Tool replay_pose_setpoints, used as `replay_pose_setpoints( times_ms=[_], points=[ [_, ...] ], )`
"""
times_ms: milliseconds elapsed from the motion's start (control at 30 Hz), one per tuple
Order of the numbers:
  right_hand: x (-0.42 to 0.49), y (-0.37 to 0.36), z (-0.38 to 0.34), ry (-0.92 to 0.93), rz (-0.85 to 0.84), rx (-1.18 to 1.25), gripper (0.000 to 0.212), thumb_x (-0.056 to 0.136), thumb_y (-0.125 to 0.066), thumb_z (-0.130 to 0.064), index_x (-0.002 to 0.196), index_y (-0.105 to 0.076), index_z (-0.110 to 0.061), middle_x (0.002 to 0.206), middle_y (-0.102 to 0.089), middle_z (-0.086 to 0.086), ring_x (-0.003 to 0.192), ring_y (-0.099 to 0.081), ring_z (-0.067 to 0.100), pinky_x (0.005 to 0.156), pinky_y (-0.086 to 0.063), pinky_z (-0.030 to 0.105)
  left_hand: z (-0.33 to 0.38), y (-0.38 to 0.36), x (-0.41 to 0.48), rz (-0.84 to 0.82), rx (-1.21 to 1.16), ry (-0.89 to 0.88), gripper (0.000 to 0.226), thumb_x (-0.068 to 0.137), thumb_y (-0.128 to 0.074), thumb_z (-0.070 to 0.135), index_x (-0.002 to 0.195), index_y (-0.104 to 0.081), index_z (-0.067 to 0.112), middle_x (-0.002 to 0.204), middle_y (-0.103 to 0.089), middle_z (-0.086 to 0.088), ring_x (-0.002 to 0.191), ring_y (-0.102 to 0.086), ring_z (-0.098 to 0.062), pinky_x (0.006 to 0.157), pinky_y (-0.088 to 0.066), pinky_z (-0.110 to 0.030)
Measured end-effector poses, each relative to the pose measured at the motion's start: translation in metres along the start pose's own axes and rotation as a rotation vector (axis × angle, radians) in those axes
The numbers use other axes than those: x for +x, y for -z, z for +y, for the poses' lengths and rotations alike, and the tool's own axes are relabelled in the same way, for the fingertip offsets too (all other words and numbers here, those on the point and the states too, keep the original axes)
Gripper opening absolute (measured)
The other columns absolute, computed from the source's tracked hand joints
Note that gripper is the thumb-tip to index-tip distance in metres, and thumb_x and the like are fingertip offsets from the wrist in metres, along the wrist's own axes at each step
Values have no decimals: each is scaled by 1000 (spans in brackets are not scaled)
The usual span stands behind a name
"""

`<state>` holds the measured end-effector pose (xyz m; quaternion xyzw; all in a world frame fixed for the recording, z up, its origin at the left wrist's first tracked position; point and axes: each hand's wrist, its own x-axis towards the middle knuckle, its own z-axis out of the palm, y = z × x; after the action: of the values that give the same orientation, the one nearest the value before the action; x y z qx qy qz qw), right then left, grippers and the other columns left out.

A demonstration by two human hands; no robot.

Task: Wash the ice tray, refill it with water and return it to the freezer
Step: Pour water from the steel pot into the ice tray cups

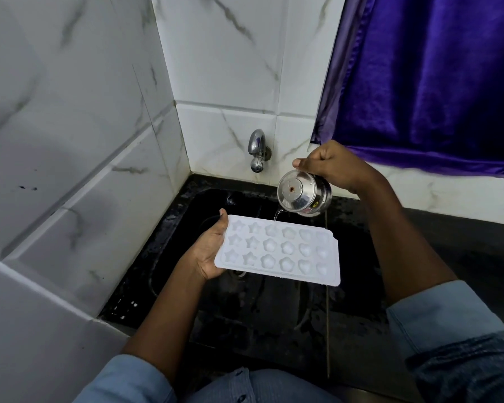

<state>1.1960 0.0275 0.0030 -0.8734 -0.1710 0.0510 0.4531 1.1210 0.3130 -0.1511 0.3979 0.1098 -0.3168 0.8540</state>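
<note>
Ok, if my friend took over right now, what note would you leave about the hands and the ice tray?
Left hand holds the white ice tray by its left end, above the black sink.
Right hand grips a tipped steel cup; a thin water stream falls at the tray's far edge.
Done: pouring under way; rinse or refill, cannot tell.
Left: fill every mould, then carry the tray to the freezer, not in view.
</note>
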Motion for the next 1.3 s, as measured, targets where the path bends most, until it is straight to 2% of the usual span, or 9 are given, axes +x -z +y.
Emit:
replay_pose_setpoints(
  times_ms=[100, 200, 333, 467, 533, 667, 800, 1033, 1300],
  points=[
    [0, 0, 0, -4, 8, 0, 52, 96, -74, -40, 60, -63, -4, 60, -47, 16, 55, -42, 23, 64, -41, 35, 0, 0, 0, -14, -3, 4, 87, 100, -36, 76, 151, -56, 9, 152, -59, -21, 142, -55, -41, 123, -34, -62],
    [0, -2, -1, -5, 10, -9, 53, 97, -74, -39, 66, -65, 4, 60, -49, 24, 55, -45, 23, 65, -42, 34, 0, 0, 1, -25, -8, 0, 87, 100, -37, 76, 152, -55, 9, 152, -59, -21, 142, -55, -41, 122, -35, -62],
    [0, -2, -2, -7, 9, -2, 49, 96, -74, -39, 62, -67, -5, 60, -49, 14, 54, -43, 22, 63, -40, 32, 0, 0, 1, -36, -6, -5, 88, 99, -37, 76, 153, -54, 9, 153, -58, -21, 143, -54, -41, 120, -37, -61],
    [0, -4, -4, 1, 4, -13, 54, 97, -73, -40, 75, -68, 9, 64, -53, 18, 57, -46, 23, 63, -41, 32, 0, 2, 1, -51, 2, 2, 89, 99, -38, 77, 154, -53, 9, 155, -56, -21, 144, -52, -41, 123, -33, -62],
    [-1, -5, -6, 4, 6, -9, 49, 97, -73, -38, 69, -70, 2, 63, -54, 17, 56, -47, 22, 61, -41, 30, 0, 3, 1, -57, 6, 4, 89, 99, -37, 77, 155, -52, 9, 155, -55, -20, 145, -52, -41, 123, -33, -62],
    [2, -9, -10, 9, -5, -5, 58, 98, -73, -37, 73, -60, 14, 62, -47, 15, 56, -42, 22, 60, -37, 29, -1, 2, 1, -66, 0, 7, 89, 99, -36, 77, 153, -54, 8, 154, -57, -21, 143, -54, -41, 121, -37, -61],
    [6, -14, -15, 23, -17, 3, 63, 98, -73, -37, 68, -50, 14, 61, -40, 12, 56, -37, 23, 62, -34, 31, -1, 1, 3, -53, 5, 12, 90, 99, -36, 78, 153, -54, 8, 154, -57, -21, 144, -53, -41, 123, -33, -62],
    [14, -23, -22, 35, -45, -8, 65, 96, -72, -43, 72, -53, 15, 63, -48, 12, 57, -43, 23, 63, -39, 33, -1, 1, 3, -54, 2, 11, 92, 98, -37, 79, 153, -53, 8, 153, -57, -21, 142, -55, -41, 122, -36, -61],
    [17, -26, -25, 38, -38, -28, 64, 97, -72, -41, 68, -51, 12, 61, -42, 13, 56, -40, 22, 63, -37, 34, 2, 2, 1, -51, -1, 6, 92, 98, -35, 79, 152, -54, 7, 153, -58, -21, 142, -55, -41, 121, -37, -61]
  ],
)
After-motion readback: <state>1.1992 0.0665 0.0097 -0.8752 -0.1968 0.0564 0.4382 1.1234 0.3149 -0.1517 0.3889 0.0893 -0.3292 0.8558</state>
